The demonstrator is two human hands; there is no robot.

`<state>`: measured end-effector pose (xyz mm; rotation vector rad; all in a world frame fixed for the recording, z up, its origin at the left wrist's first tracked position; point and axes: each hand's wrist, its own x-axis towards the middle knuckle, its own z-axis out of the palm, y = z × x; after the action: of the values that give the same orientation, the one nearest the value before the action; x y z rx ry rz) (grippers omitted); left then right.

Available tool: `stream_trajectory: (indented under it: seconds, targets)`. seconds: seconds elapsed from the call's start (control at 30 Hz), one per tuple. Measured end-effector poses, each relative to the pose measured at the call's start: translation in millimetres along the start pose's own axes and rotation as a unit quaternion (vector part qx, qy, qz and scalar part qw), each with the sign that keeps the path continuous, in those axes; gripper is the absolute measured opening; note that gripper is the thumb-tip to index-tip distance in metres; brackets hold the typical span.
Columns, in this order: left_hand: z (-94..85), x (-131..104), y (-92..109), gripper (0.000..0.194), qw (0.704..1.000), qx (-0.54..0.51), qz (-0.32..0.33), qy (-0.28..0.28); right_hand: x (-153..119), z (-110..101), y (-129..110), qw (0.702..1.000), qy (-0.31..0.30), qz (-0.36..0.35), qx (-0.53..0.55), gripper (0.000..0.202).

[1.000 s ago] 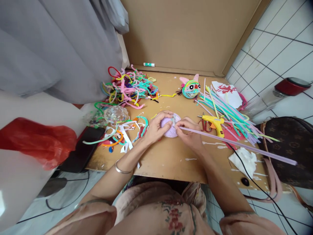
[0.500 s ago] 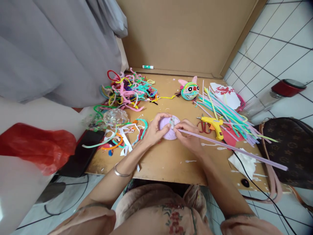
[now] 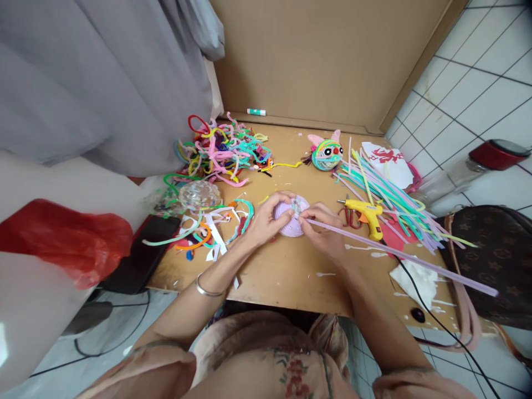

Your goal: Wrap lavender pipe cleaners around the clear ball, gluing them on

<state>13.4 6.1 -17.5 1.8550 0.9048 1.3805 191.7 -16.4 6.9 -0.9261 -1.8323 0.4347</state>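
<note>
A round ball wrapped in lilac pipe cleaner (image 3: 290, 226) sits in my left hand (image 3: 266, 221), whose fingers curve around its left side and top. A pale, uncovered patch shows near the ball's upper middle. My right hand (image 3: 322, 224) pinches the end of a long lilac pipe cleaner (image 3: 399, 254) against the ball's right side. The free length of this pipe cleaner stretches down to the right, past the glue gun's cord. Both hands are above the middle of the wooden table.
A yellow glue gun (image 3: 366, 213) and several loose pipe cleaners (image 3: 386, 194) lie to the right, near a brown handbag (image 3: 490, 260). Behind stands a decorated ball with pink ears (image 3: 326, 152). Tangled pipe cleaners (image 3: 224, 149), a clear ball (image 3: 200, 195) and paper scraps (image 3: 214, 230) lie left.
The camera view has shifted slightly, so the scene sits a little further right. Both hands keep their hold on the ball and the pipe cleaner, with barely any other movement.
</note>
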Motion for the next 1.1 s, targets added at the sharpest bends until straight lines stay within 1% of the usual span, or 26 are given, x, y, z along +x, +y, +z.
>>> stream_trajectory:
  seconds: [0.33, 0.43, 0.5, 0.67, 0.97, 1.1]
  targets:
    - [-0.9, 1.6, 2.5, 0.019, 1.000, 0.031, 0.005, -0.001, 0.0, 0.6, 2.0, 1.000, 0.005, 0.007, 0.002, 0.013]
    - [-2.1, 1.7, 4.3, 0.025, 0.998, 0.062, -0.001, -0.002, 0.1, 0.6, 2.5, 1.000, 0.000, 0.007, 0.002, 0.013]
    - [-2.6, 2.1, 5.2, 0.028, 0.997, 0.076, 0.006, -0.008, 0.2, 0.6, 2.2, 1.000, 0.000, 0.004, 0.004, 0.013]
    - [-3.1, 3.4, 4.2, 0.023, 0.997, 0.061, 0.042, -0.013, 0.6, 0.7, 1.8, 1.000, 0.005, 0.006, 0.006, 0.013]
    - [-3.5, 2.5, 0.9, 0.024, 0.998, 0.043, 0.049, -0.013, 0.9, 1.3, 1.8, 1.000, 0.008, 0.002, 0.001, 0.013]
    - [-3.4, 2.6, 1.0, 0.024, 0.998, 0.045, 0.047, -0.015, 0.9, 0.6, 1.8, 1.000, -0.001, -0.003, -0.002, 0.013]
